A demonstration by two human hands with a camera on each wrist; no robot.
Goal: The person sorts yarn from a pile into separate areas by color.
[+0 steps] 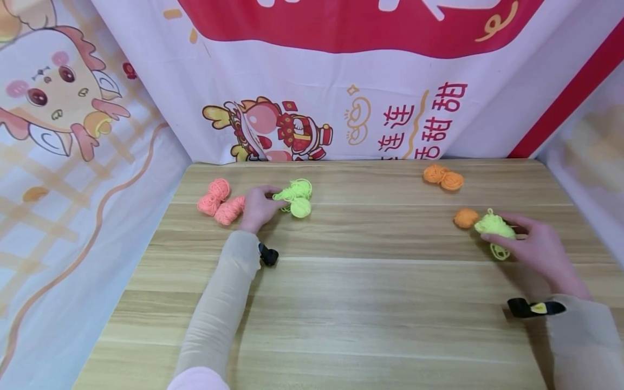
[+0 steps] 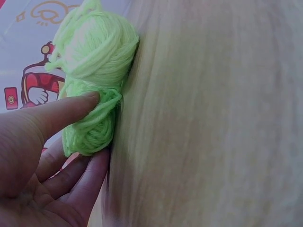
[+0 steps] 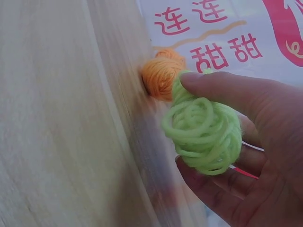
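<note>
At the back left of the table, my left hand (image 1: 261, 207) has its thumb and fingers about a bright green yarn skein (image 2: 90, 125). Another green yarn ball (image 1: 300, 207) lies against that skein. Pink yarn balls (image 1: 218, 189) sit just left of this hand. Over on the right, my right hand (image 1: 540, 246) grips a yellow-green yarn skein (image 3: 203, 132) between thumb and fingers, a loose loop hanging from it. An orange yarn ball (image 1: 466, 218) is close beside this skein on the table.
Two more orange yarn balls (image 1: 442, 177) lie together near the back edge of the wood-grain table (image 1: 341, 314). A printed cloth (image 1: 317, 70) hangs behind the table, and another patterned cloth (image 1: 73, 206) runs along the left side.
</note>
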